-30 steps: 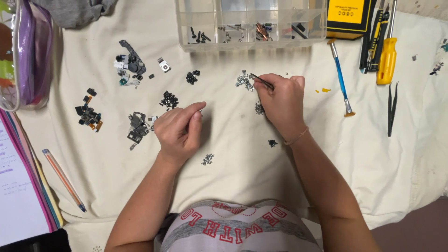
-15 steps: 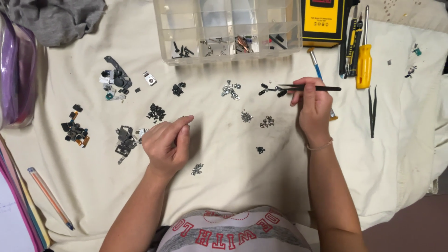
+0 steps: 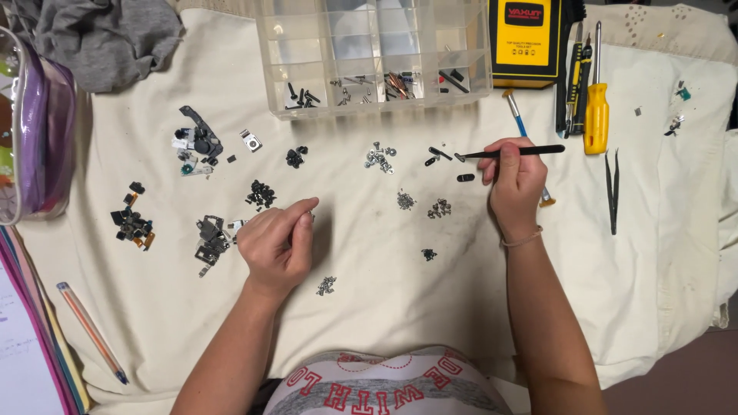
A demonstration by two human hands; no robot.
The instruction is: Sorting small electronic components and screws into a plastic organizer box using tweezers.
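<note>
Two bare hands are seen over a cream cloth (image 3: 384,307) strewn with tiny parts. Black tweezers (image 3: 511,151) are pinched between the fingers of the right hand (image 3: 513,184), held level just below the clear compartment box (image 3: 377,54). A small dark part (image 3: 460,157) sits at the tweezer tips, apparently gripped, though it is too small to be certain. Two more dark slivers (image 3: 437,155) lie just left of the tips, and a black oblong piece (image 3: 465,177) lies just below them.

The left hand (image 3: 275,244) is rested on the cloth well below and left of the box, fingers curled together, thumb pressed to forefinger; whether anything is held there cannot be told. A heap of dark metal brackets (image 3: 209,240) lies just beside it, and a screw cluster (image 3: 326,286) is near its wrist.

Right of the box, an orange-handled screwdriver (image 3: 596,115) and a second pair of tweezers (image 3: 612,190) are laid out.
</note>
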